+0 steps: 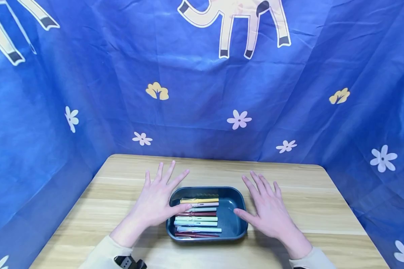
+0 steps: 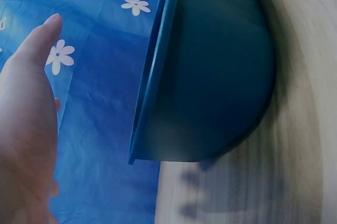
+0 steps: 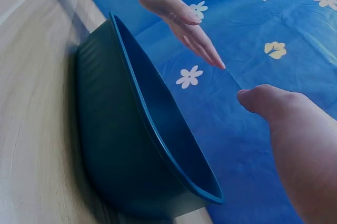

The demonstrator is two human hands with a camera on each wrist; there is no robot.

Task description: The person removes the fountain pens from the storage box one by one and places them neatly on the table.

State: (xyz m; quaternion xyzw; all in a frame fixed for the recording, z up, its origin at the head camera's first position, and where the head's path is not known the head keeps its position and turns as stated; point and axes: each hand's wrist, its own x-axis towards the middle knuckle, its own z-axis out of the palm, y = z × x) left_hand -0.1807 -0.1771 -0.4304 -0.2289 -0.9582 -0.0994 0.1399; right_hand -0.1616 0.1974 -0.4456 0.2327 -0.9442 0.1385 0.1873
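Observation:
A dark teal plastic box [image 1: 231,224] with rounded corners stands on the table, and several pens [image 1: 198,219] lie side by side in its left part. The pens are yellow, pale purple, mint, light blue and dark red, with clips at their left ends. My left hand [image 1: 156,200] is spread above the box's left side, its thumb over the pens. On the other side my right hand [image 1: 269,209] has its fingers straight, the thumb at the right rim. Neither hand holds anything. In the left wrist view the box's outer wall [image 2: 216,71] shows beside my thumb; the pens are hidden there.
The light wood-grain table [image 1: 309,201] has rounded far corners. A blue cloth [image 1: 195,123] printed with flowers and animals hangs behind it and along both sides. A black watch [image 1: 126,261] sits on the left wrist by the pale sleeve.

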